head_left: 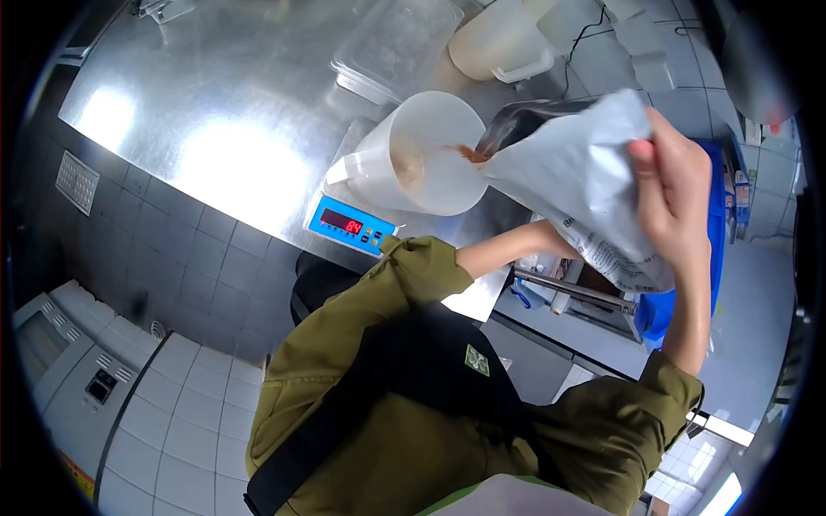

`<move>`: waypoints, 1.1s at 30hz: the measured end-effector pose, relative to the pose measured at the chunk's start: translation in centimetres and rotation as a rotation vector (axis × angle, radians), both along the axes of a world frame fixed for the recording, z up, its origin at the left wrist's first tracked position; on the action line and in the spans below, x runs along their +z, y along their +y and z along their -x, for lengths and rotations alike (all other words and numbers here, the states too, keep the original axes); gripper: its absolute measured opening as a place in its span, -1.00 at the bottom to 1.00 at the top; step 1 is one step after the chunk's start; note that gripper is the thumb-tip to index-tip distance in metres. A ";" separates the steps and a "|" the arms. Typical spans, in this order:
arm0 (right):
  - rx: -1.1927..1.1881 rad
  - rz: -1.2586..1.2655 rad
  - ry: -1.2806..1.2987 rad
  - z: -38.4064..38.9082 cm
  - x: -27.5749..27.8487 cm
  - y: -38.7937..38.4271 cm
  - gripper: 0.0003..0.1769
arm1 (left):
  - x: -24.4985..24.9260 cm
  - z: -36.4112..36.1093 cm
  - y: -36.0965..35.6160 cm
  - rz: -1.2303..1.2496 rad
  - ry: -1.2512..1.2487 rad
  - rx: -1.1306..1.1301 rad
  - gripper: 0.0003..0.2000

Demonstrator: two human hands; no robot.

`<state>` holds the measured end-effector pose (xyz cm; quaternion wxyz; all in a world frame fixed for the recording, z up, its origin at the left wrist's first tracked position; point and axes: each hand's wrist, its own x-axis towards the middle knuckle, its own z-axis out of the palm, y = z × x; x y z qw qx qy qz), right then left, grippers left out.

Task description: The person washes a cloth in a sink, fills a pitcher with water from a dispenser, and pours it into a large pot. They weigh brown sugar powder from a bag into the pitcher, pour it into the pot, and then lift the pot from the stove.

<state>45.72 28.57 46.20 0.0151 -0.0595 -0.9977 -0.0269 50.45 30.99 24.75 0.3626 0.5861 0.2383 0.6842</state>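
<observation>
Counted one broad table (pixel 163 52) of brushed steel, lit by two bright patches of glare. Saw two rolled olive-green fabric sleeves (pixel 422 262) on the arms. Found toward the far side at least one clear, rectangular plastic box (pixel 396 43), and near it one cream-coloured, round plastic tub (pixel 490 43) with one looped handle. Counted closer in one large silvery-white foil pouch (pixel 585 163), one translucent white plastic jug (pixel 370 159), one flat weighing scale (pixel 348 225) with a bright blue front panel, and one hand plainly visible out of two. Saw the pouch held aslant in the air at the right of the jug, with the narrow mouth aimed left at the rim; could not tell touching from just apart there. Noted creases over the foil, small dark print along the lower part and a dark, glossy surface beside the mouth. Found the jug on the scale, with the handle to the left. Saw the right hand (pixel 673 193) pinching the upper right edge of the pouch between thumb and fingers. Lost sight of the left hand behind the foil, past the bare forearm (pixel 512 248); could not tell the state of it. Noted brown powder (pixel 471 155) at the mouth and a paler patch inside the jug. Read red digits, seemingly 84, on the panel.
</observation>
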 end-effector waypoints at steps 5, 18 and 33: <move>0.111 -0.019 0.065 0.9 -0.7 0.0 -0.75 | 0.0 -0.4 0.2 0.060 -0.009 -0.013 -0.48; 0.083 -0.017 0.010 0.2 -0.4 0.2 -0.73 | -1.1 -0.4 1.0 0.005 -0.050 0.054 -0.56; 0.047 0.055 0.138 0.3 -1.0 -0.1 -0.78 | -0.9 -0.5 1.1 -0.022 -0.067 0.211 -0.58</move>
